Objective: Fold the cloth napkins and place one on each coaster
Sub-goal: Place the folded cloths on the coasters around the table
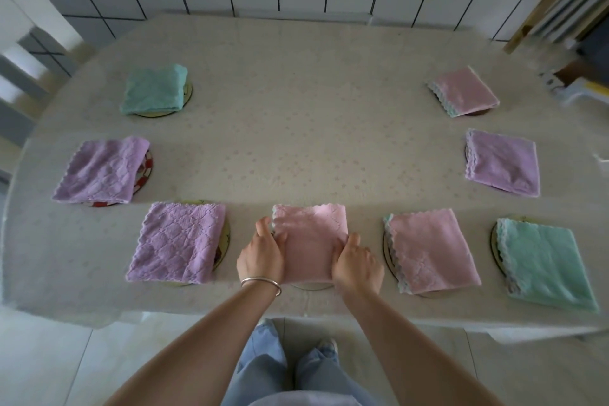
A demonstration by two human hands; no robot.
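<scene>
A folded pink napkin (pixel 311 241) lies at the front middle of the table over a round coaster (pixel 312 287), of which only the near rim shows. My left hand (pixel 262 257) grips the napkin's left edge and my right hand (pixel 357 264) grips its right edge. Several other folded napkins rest on coasters around the table: a purple one (pixel 179 242) to the left, a pink one (pixel 431 249) to the right, a teal one (pixel 543 262) at the far right.
Further napkins lie on coasters at the left, a purple one (pixel 102 171) and a teal one (pixel 153 89), and at the right, a purple one (pixel 502 166) and a pink one (pixel 464 92). The tablecloth (pixel 296 128) covers the table. A white chair (pixel 26 43) stands at the left.
</scene>
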